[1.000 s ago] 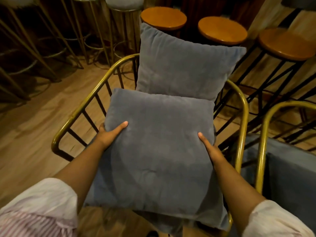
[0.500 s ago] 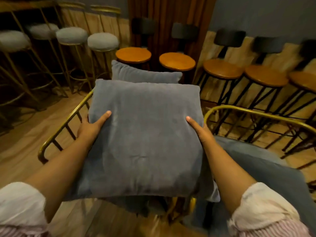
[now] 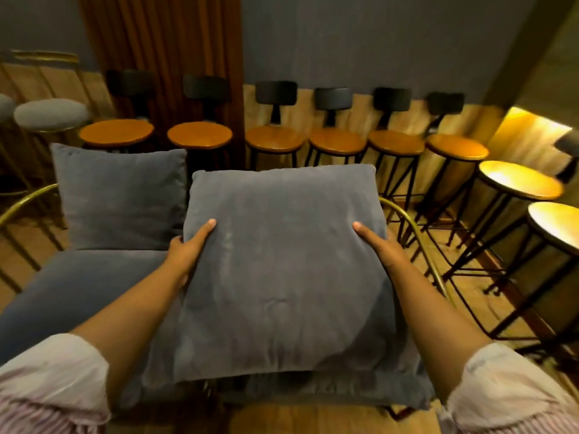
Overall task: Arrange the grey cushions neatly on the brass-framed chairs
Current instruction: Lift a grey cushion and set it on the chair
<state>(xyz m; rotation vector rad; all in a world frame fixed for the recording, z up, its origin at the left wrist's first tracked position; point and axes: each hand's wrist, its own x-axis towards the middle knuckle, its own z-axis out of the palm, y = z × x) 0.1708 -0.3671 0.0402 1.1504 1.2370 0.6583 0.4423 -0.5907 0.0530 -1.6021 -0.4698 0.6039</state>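
Observation:
I hold a square grey cushion (image 3: 282, 270) flat in front of me, above the right brass-framed chair (image 3: 416, 242). My left hand (image 3: 188, 249) grips its left edge and my right hand (image 3: 380, 245) grips its right edge, thumbs on top. Under it, a grey seat cushion (image 3: 329, 393) shows at the bottom edge. On the left brass-framed chair (image 3: 22, 205) a second grey cushion (image 3: 122, 195) stands upright against the back, above a grey seat pad (image 3: 78, 292).
A row of wooden-topped bar stools with black backs (image 3: 275, 139) lines the far wall. More round stools (image 3: 520, 180) crowd the right side. Grey padded stools (image 3: 51, 114) stand at the far left. A wooden floor shows between the chair legs.
The held cushion has moved rightwards from the left chair to above the right chair. My view has risen and swung right, so more stools show along the wall.

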